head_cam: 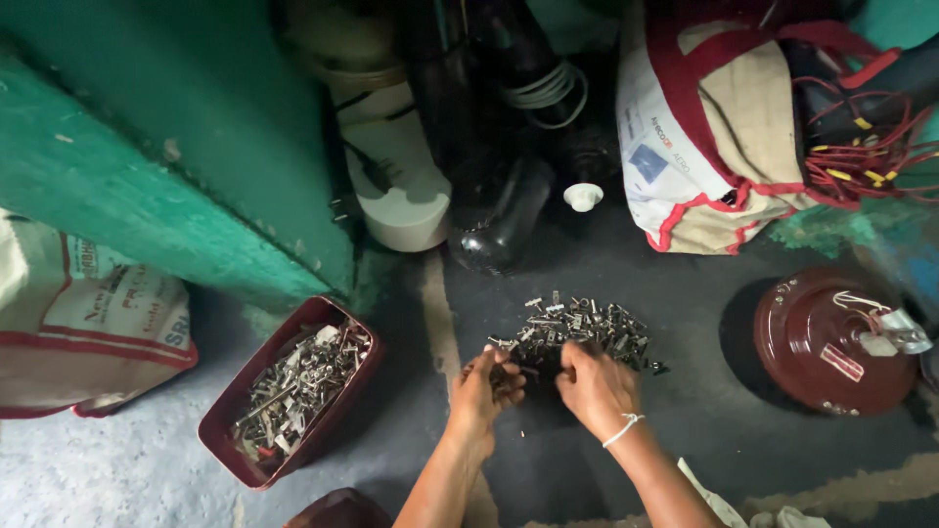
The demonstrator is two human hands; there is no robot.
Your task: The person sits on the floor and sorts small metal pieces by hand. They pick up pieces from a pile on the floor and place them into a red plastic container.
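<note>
left hand (486,383) curled on small metal bits, right hand (594,386) cupped, grasp unclear | loose grey pile of small metal parts (577,330) unsorted on dark floor | dark red rectangular plastic tray (227,422) roughly half full

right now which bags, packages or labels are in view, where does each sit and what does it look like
Printed sack: far left on the floor, cream with red bands and print.
Cloth bag: top right, white and beige with red trim and a small blue patch.
Label: on the maroon dome cover at right, small red strip.
White tag: on the dome's right edge, crumpled.
</note>
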